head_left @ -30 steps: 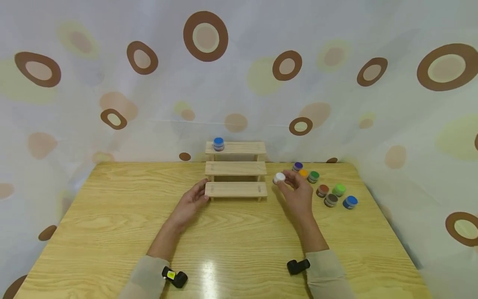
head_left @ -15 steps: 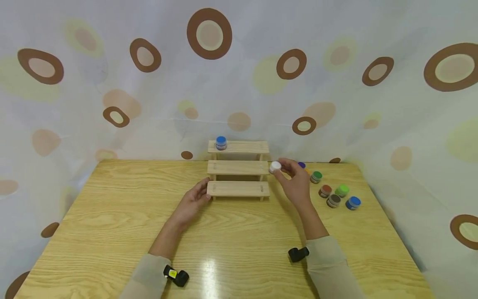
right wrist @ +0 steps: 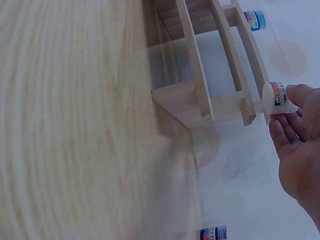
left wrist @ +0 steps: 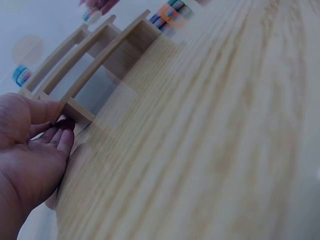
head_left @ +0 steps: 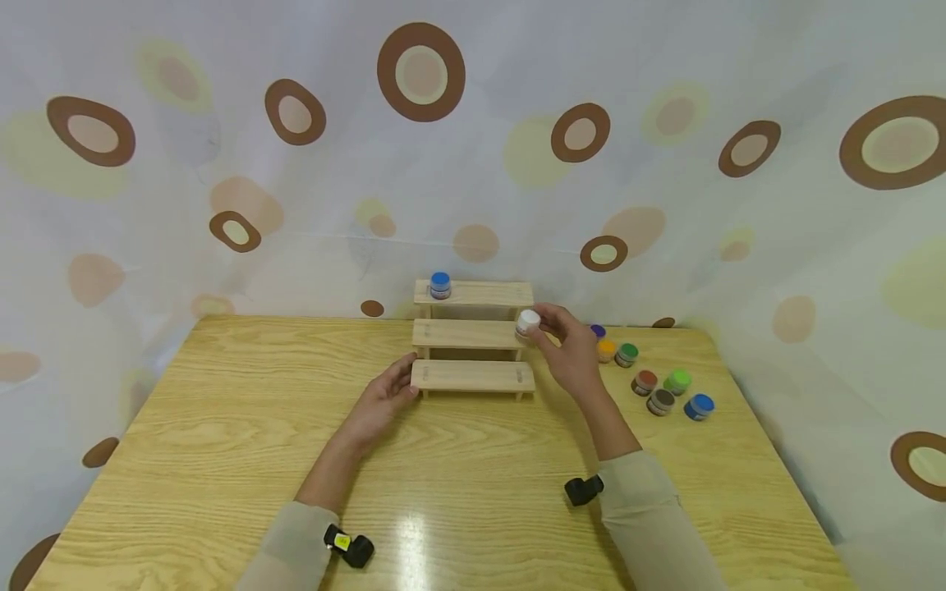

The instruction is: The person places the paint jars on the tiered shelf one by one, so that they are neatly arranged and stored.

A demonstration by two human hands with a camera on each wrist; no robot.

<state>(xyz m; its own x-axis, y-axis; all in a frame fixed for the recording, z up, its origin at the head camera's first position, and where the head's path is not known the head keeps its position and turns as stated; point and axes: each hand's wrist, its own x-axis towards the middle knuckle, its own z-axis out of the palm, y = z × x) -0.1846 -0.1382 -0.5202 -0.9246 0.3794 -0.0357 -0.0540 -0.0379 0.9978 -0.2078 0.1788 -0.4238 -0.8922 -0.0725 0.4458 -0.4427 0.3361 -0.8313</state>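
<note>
A three-step wooden rack (head_left: 473,375) stands at the middle of the table's far side. My left hand (head_left: 378,404) grips the left end of its lowest step, thumb above and fingers beneath, as the left wrist view shows (left wrist: 35,145). My right hand (head_left: 571,349) pinches a small white paint jar (head_left: 528,322) between thumb and fingers, over the right end of the middle step in the head view. The jar's printed label (right wrist: 279,95) shows in the right wrist view. A blue-lidded paint jar (head_left: 440,286) sits on the top step, toward its left end.
Right of the rack, several paint jars stand on the table (head_left: 473,492): purple, orange (head_left: 606,351), dark green (head_left: 626,355), red-brown (head_left: 645,382), light green (head_left: 677,381), dark brown (head_left: 661,401) and blue (head_left: 699,406). A patterned cloth (head_left: 473,164) hangs behind.
My right hand has carried the white paint jar left and away from me, from beside the rack to over the middle step's right end. The left hand keeps its grip on the rack.
</note>
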